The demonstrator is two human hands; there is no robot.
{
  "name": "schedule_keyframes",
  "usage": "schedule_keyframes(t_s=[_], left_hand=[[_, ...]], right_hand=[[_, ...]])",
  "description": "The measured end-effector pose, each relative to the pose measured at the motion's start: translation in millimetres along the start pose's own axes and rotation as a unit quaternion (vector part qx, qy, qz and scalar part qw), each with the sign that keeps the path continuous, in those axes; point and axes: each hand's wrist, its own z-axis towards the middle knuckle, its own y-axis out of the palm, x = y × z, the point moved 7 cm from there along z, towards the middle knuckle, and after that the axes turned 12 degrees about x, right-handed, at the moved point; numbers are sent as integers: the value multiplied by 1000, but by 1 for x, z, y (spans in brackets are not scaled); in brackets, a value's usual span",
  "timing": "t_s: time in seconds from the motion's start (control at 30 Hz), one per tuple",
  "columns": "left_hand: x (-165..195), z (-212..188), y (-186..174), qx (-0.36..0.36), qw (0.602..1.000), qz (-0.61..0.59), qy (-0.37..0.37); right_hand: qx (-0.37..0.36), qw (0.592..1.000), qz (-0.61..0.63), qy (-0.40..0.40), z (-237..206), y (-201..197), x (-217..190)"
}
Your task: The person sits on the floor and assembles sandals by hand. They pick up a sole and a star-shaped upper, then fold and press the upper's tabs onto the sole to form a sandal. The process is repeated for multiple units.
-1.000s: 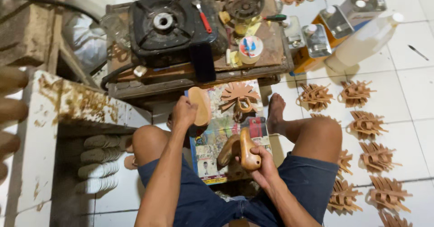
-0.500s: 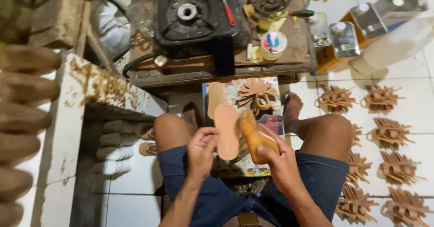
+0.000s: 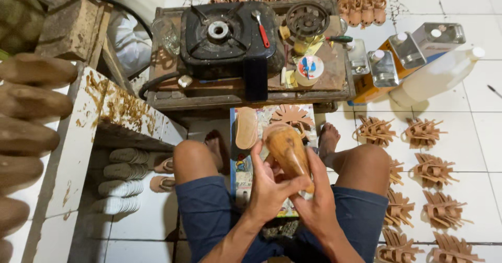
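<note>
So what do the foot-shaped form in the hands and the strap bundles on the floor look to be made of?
The foot-shaped form, held by the left hand and right hand, looks like wood: tan, smooth, slightly glossy, with darker grain-like streaks. The strap bundles look like thin tan leather or synthetic: flat, matte strips fanned out; which one is unclear.

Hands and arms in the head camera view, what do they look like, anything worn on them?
Both forearms are bare to the bottom edge of the frame: no sleeves, gloves or watch show. The left hand and right hand are bare too, with no rings or bands that I can make out. The only clothing in view is a pair of dark blue fabric shorts.
</note>
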Motion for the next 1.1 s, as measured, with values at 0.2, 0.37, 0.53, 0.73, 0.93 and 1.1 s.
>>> schedule_keyframes(t_s=[0.2,0.37,0.53,0.73,0.93,1.1], left_hand=[[27,-14,16,-78,996,41,-19],[29,-17,19,-101,994,44,-25],[14,-15,2,-84,995,46,-22],[-13,14,-46,28,999,-1,-44],[-46,25,-73,20,989,98,-106],[-74,44,-42,-143,905,399,27]], right_hand=[[57,998,-29,1,-33,-29,17],[47,988,-83,-125,-28,-36,13],[8,984,-84,-158,-23,-28,11],[-106,994,19,-25,-1,2,57],[-157,967,-192,-62,79,58,116],[-220,950,-209,-79,122,92,139]])
